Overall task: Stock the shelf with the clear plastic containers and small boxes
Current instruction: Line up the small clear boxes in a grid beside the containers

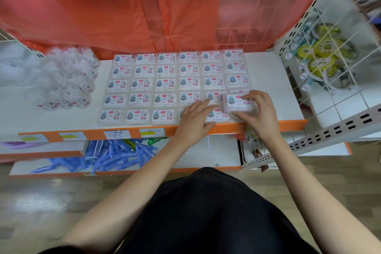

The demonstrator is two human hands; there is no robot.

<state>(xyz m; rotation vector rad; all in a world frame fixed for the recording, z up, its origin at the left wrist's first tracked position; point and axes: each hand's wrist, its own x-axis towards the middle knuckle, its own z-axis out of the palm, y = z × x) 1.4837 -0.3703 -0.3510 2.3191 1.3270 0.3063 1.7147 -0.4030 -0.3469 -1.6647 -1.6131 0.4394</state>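
Several small clear boxes with blue-and-white labels lie in neat rows on the white shelf. My right hand grips one more labelled box at the right end of the rows, slightly raised over the boxes below it. My left hand rests flat with straight fingers on the boxes in the front rows, just left of the held box. Clear plastic containers with small labels are bunched at the shelf's left side.
An orange plastic sheet hangs behind the shelf. A wire rack with yellow-green items stands at the right. Blue packaged items fill the lower shelf under the orange edge strip with price tags.
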